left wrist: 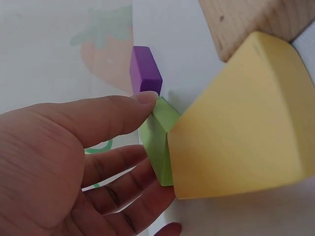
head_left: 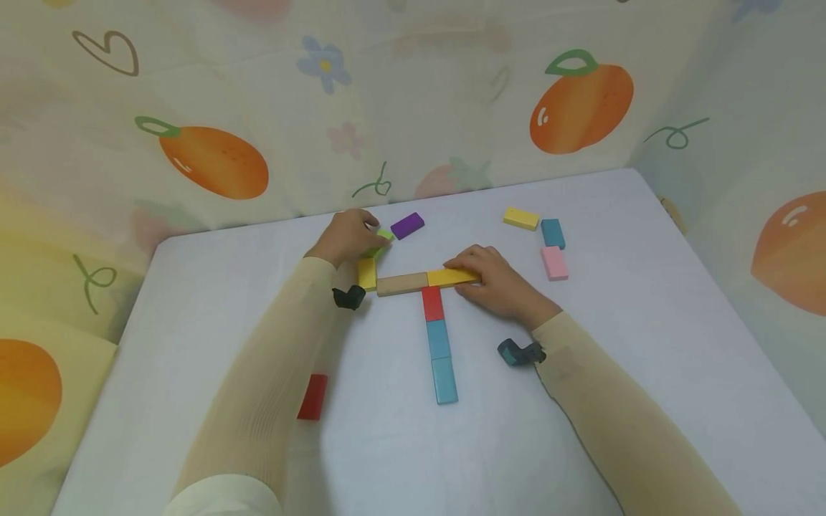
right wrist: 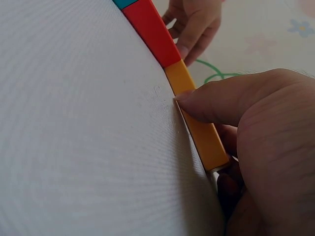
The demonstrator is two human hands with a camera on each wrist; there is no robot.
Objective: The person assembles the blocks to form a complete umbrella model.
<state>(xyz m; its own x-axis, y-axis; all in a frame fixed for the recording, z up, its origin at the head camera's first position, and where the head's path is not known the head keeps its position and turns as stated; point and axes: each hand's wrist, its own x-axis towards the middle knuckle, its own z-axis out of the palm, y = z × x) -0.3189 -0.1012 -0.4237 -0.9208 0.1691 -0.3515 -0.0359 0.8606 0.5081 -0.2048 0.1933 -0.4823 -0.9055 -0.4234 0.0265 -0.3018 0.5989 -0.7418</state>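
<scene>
the green block (left wrist: 156, 140) lies on the white surface (head_left: 645, 322) just beside the purple block (left wrist: 144, 70), pinched by the left hand (head_left: 345, 236). the right hand (head_left: 497, 279) pinches the long yellow block (head_left: 452, 276) beside the plain wooden block (head_left: 401, 284).

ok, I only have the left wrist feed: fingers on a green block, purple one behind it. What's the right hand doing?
Observer: The right hand grips the long yellow block at the right end of the row.
Operator: What else is in that row?
Observer: A natural wood block in the middle and a short yellow block at the left end.
Operator: Anything below it?
Observer: A red block and two blue blocks run toward the person, forming a T.
</scene>
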